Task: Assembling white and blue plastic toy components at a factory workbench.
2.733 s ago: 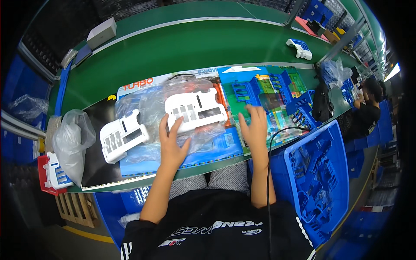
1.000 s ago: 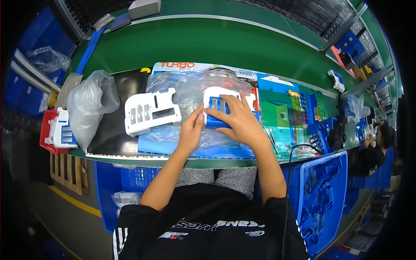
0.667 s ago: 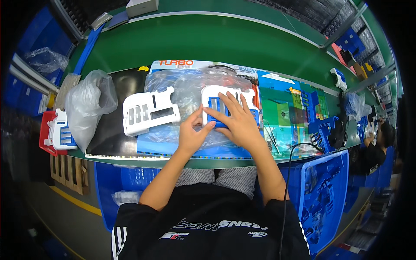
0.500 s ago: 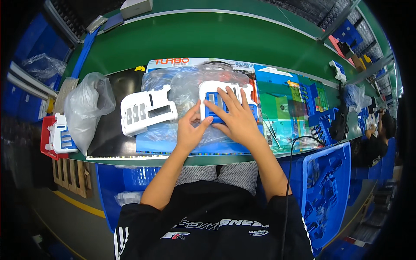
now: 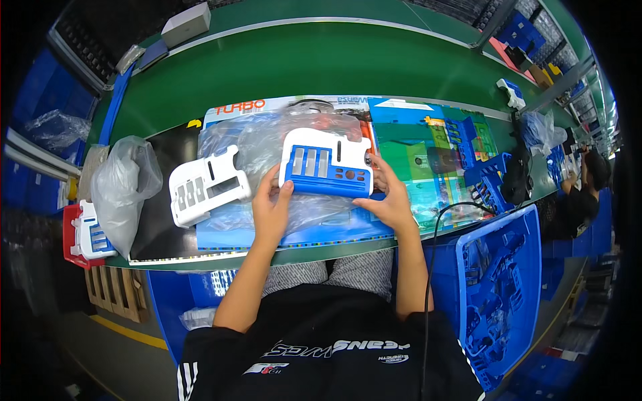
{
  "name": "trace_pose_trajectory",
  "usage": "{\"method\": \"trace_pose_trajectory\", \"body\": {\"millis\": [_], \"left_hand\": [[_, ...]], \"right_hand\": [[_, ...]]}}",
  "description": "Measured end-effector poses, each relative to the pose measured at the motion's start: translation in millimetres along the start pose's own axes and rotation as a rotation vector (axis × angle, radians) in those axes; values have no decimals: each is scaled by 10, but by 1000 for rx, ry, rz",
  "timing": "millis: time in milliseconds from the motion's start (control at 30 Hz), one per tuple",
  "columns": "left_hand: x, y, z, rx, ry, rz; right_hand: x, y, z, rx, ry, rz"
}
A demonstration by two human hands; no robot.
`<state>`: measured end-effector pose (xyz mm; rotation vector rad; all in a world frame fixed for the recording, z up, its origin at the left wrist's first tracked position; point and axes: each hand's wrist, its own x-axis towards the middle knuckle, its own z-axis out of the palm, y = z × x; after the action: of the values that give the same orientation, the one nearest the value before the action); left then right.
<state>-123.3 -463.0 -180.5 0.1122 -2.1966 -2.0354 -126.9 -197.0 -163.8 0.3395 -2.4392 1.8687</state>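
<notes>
A white plastic housing with a blue slotted panel is raised slightly over the crumpled clear plastic bag, its slots facing up. My left hand grips its lower left corner, thumb on the front edge. On the right edge is my right hand, its thumb along the lower corner and its other fingers partly hidden behind the part. To the left lies a second white housing without a blue panel, tilted, touched by neither hand.
A filled translucent bag and a red bin holding a white-and-blue housing are at far left. Loose blue parts lie on the right, near a black cable. Below, a blue crate holds blue parts. Another person is at far right.
My right hand has moved from lying over the housing's top to its right edge, uncovering the blue panel. The housing now sits between both hands. The view has shifted a little.
</notes>
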Motion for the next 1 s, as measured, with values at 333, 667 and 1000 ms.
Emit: {"method": "trace_pose_trajectory", "body": {"millis": [333,667,1000], "left_hand": [[17,-132,-27,-70,7,74],[34,571,132,729,-2,537],[339,304,321,994,64,710]], "right_hand": [[86,-33,-70,-30,-10,1],[283,-735,436,-673,-73,-388],[640,-445,697,-697,-90,-504]]}}
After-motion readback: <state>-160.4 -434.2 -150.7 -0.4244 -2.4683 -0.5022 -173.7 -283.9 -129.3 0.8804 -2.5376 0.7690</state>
